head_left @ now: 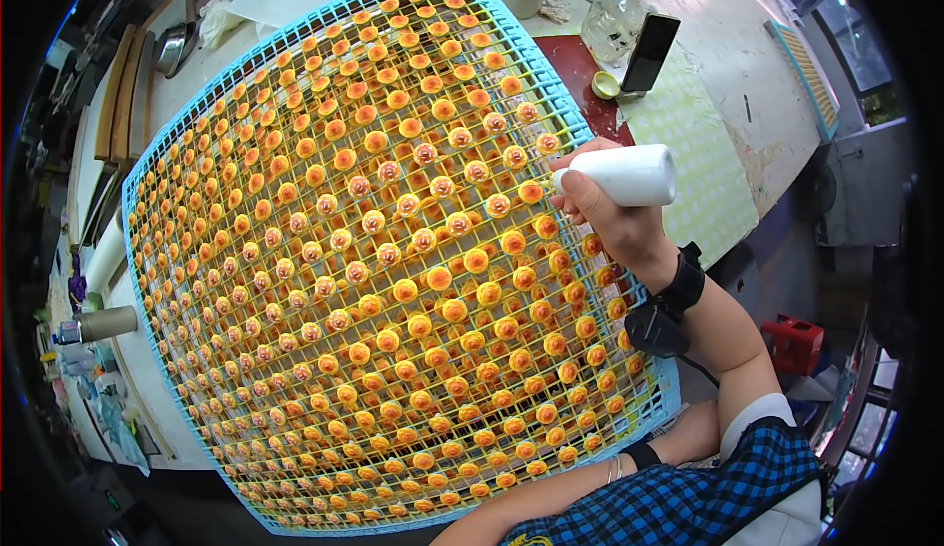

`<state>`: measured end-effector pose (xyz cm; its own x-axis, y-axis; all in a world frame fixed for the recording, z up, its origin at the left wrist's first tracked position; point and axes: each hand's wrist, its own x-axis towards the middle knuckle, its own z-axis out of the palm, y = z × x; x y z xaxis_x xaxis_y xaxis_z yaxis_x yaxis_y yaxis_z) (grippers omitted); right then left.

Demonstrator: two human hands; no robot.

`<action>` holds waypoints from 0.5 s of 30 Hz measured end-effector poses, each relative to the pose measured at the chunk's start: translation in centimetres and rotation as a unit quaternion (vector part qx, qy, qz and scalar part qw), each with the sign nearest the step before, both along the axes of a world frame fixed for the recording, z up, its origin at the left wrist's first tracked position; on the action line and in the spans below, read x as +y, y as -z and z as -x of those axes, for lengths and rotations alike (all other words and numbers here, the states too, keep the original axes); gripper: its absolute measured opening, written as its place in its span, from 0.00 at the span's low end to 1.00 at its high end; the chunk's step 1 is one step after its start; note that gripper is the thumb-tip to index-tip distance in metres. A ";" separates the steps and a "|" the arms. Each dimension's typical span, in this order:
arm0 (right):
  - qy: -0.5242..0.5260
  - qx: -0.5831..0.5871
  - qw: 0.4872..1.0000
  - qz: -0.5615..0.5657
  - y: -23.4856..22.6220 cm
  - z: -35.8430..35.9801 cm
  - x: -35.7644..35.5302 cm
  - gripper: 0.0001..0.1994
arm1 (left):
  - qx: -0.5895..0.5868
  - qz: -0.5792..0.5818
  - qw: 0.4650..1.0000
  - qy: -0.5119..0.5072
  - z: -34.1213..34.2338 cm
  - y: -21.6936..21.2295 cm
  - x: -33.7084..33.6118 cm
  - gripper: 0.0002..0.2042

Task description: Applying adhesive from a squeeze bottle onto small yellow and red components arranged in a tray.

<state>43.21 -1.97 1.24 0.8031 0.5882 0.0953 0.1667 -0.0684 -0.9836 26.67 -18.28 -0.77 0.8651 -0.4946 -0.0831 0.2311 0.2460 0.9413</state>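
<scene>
At 3 o'clock on the blue-rimmed rack (665, 389), the right hand (612, 214) is curling tightly around a white bottle (634, 174) near its tip — apparently for steering it toward 9 o'clock and the yellow-orange flower pieces (531, 190) the rack is spacing out. At 4 o'clock, the left hand (690, 430) is lying partly hidden; its grip I cannot tell.

no legible writing on anything

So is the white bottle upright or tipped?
Tipped: the right hand holds the white bottle sideways, narrow end toward the orange pieces, base facing right.
</scene>
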 end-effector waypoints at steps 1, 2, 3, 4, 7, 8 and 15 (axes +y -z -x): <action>0.000 0.000 1.000 0.000 0.0 0.0 0.0 0.05 | -0.003 -0.003 1.000 0.001 0.0 0.0 0.1 0.14; -0.002 -0.004 1.000 0.000 0.1 0.0 0.0 0.05 | -0.003 -0.003 1.000 0.001 0.0 -0.1 0.1 0.14; -0.004 -0.008 1.000 -0.001 0.1 0.0 0.0 0.05 | -0.003 -0.003 1.000 -0.002 0.0 -0.1 0.2 0.14; -0.003 -0.008 1.000 0.000 0.1 0.0 0.0 0.05 | -0.003 -0.001 1.000 -0.004 0.0 -0.1 0.1 0.14; -0.004 -0.012 1.000 0.002 0.1 0.0 0.0 0.05 | -0.006 0.002 1.000 -0.005 0.1 0.1 -0.1 0.14; -0.006 -0.014 1.000 0.003 0.2 0.0 0.0 0.05 | -0.006 0.001 1.000 -0.006 0.1 0.2 -0.2 0.14; -0.006 -0.008 1.000 0.007 0.1 0.0 -0.1 0.06 | -0.009 -0.008 1.000 0.006 0.1 0.4 -0.5 0.14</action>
<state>43.26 -2.06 1.09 0.7945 0.5990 0.0996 0.1832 -0.0799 -0.9798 26.57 -18.80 -1.22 0.8608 -0.5034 -0.0744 0.2159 0.2289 0.9492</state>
